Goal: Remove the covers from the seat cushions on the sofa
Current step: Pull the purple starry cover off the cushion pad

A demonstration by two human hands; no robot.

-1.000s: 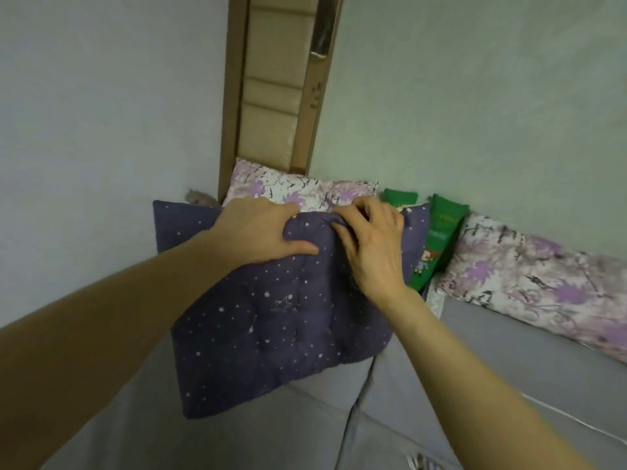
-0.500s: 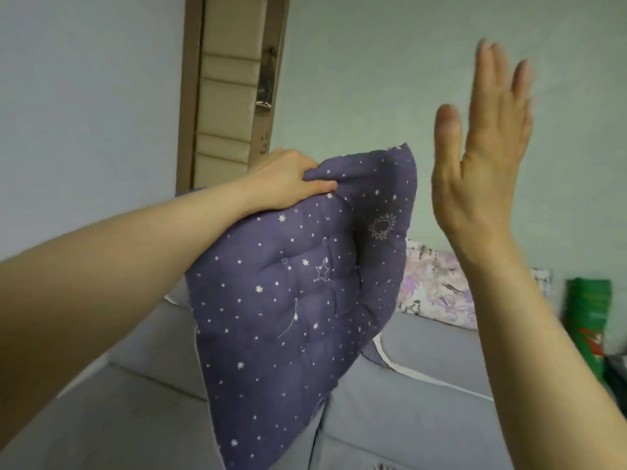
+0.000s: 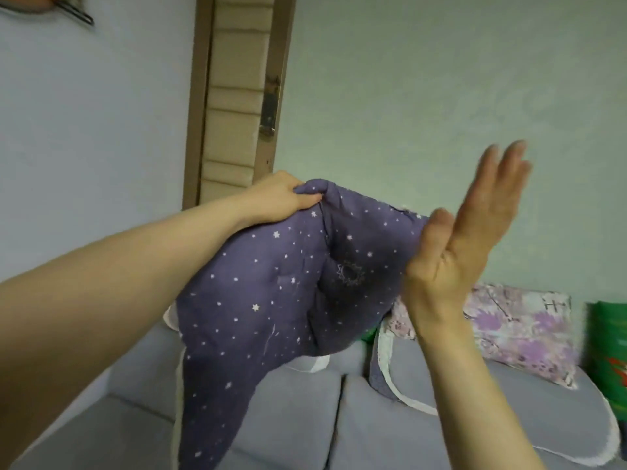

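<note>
A dark purple quilted cushion with small white stars hangs in the air above the grey sofa. My left hand grips its top edge, bunching the fabric. My right hand is flat and open, fingers together and blurred, its palm edge touching the cushion's right side. The cushion's lower corner droops toward the sofa seat.
A floral purple and white pillow leans on the sofa back at right, beside a green bag. A wooden door frame stands behind. White piping edges the sofa cushions.
The cushion was lifted off the sofa back with both hands, then my right hand let go, rose open, and has now swung down against the cushion's right side.
</note>
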